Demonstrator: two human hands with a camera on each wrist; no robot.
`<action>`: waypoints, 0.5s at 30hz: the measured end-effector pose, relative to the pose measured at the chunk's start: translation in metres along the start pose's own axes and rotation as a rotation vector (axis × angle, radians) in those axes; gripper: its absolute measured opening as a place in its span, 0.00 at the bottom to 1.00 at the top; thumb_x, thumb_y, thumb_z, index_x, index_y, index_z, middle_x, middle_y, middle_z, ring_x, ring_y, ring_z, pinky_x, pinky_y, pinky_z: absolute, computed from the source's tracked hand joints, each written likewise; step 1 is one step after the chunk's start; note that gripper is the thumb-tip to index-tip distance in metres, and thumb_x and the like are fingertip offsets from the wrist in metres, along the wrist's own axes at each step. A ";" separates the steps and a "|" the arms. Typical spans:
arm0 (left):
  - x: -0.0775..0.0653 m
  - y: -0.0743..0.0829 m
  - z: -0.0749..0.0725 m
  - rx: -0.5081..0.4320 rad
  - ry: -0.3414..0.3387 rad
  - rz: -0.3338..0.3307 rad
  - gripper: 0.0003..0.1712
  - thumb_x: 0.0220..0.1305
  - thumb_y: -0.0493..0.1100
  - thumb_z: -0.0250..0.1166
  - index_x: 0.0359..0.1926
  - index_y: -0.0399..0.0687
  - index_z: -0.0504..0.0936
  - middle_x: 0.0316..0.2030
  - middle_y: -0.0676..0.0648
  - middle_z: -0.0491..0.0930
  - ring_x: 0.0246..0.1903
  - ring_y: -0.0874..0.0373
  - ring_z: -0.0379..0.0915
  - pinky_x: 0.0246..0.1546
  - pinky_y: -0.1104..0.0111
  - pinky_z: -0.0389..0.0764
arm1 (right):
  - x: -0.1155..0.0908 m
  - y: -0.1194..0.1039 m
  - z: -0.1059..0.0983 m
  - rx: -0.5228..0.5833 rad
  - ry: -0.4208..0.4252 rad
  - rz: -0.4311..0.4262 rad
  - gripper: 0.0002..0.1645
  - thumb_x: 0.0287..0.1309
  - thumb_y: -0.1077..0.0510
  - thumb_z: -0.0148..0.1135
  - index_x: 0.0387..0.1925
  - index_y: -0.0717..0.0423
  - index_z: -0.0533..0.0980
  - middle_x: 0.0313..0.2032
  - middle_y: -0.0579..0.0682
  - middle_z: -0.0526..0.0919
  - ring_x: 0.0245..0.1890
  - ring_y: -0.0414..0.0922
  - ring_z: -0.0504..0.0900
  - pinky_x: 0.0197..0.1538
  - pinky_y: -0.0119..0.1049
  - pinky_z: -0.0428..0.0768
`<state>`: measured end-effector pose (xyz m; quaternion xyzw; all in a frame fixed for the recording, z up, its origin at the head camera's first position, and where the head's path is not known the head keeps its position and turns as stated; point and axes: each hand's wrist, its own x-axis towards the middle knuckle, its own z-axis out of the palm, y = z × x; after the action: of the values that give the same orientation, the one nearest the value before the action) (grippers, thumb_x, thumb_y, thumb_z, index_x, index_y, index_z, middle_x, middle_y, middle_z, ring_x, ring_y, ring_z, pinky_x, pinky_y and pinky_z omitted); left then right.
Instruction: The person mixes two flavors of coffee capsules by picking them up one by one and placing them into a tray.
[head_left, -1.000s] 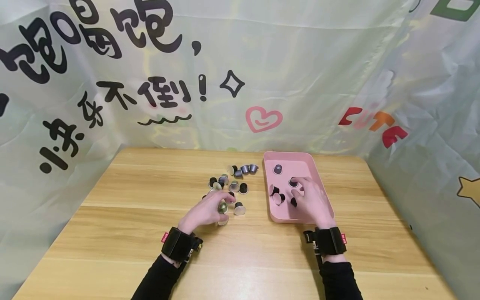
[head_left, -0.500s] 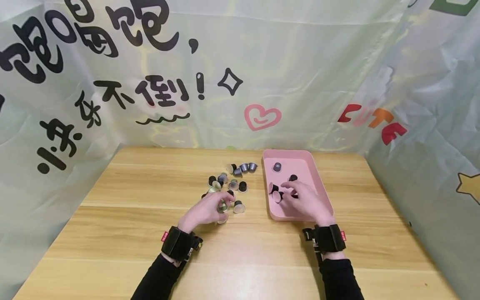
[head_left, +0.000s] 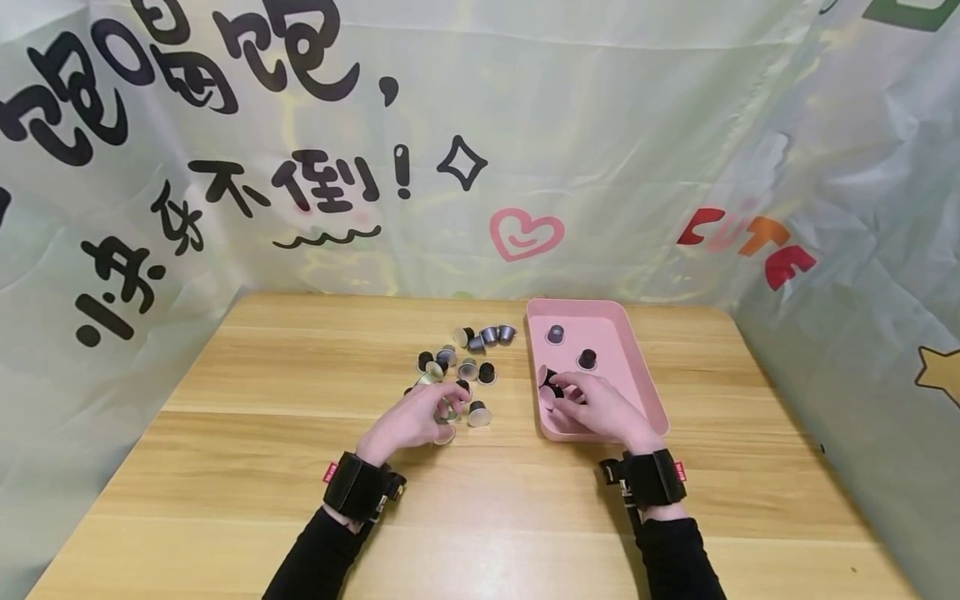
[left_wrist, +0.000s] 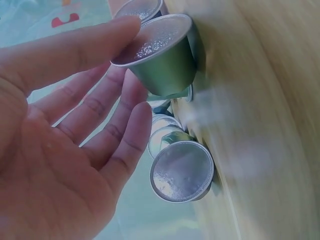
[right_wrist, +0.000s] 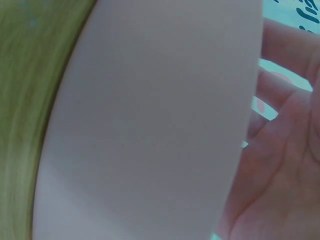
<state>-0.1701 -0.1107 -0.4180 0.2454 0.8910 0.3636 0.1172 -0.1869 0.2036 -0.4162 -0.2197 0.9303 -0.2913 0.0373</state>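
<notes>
My left hand (head_left: 408, 419) hovers at the near side of a pile of coffee capsules. Up close in the left wrist view, its thumb touches the foil lid of a green capsule (left_wrist: 167, 70); the other fingers are loosely spread behind. Another capsule (left_wrist: 182, 172) lies on its side nearby, foil outward. Inside the pink tray (head_left: 648, 379), my right hand (head_left: 609, 410) pinches a black capsule (head_left: 548, 397) near the left wall, between thumb and forefinger. A second capsule (head_left: 543, 375) lies just behind it. In the right wrist view, the tray wall hides the fingertips.
Farther back in the tray stand a black capsule (head_left: 587, 359) and a purple-grey capsule (head_left: 555, 334). Beyond my left hand, several more capsules (head_left: 468, 369) are scattered on the wooden table (head_left: 315, 358). A printed cloth (head_left: 630, 150) hangs behind the table.
My right hand has left the black capsule standing mid-tray and moved left to the one by the wall, which has shifted slightly left. My left hand has stayed nearly still.
</notes>
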 end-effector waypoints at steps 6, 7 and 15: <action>0.000 0.000 0.001 -0.030 -0.030 0.019 0.30 0.49 0.22 0.67 0.57 0.36 0.78 0.41 0.42 0.83 0.40 0.52 0.80 0.44 0.65 0.85 | -0.001 -0.002 0.000 -0.004 0.019 -0.040 0.18 0.66 0.59 0.62 0.54 0.63 0.79 0.44 0.57 0.87 0.39 0.47 0.85 0.46 0.44 0.84; 0.000 0.000 0.001 -0.028 -0.031 0.020 0.30 0.49 0.21 0.67 0.57 0.36 0.78 0.41 0.42 0.83 0.40 0.52 0.80 0.44 0.64 0.85 | -0.001 -0.002 0.000 -0.005 0.022 -0.043 0.18 0.66 0.59 0.62 0.54 0.62 0.79 0.44 0.56 0.87 0.38 0.46 0.85 0.46 0.43 0.84; -0.002 0.000 0.001 0.041 -0.032 0.040 0.33 0.46 0.21 0.68 0.57 0.36 0.78 0.42 0.44 0.84 0.43 0.51 0.79 0.49 0.59 0.84 | -0.001 -0.002 0.000 0.012 0.001 -0.015 0.16 0.67 0.57 0.62 0.53 0.60 0.80 0.44 0.54 0.88 0.40 0.46 0.85 0.49 0.43 0.83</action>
<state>-0.1682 -0.1108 -0.4185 0.2713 0.8912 0.3436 0.1189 -0.1857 0.2025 -0.4150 -0.2261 0.9270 -0.2971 0.0362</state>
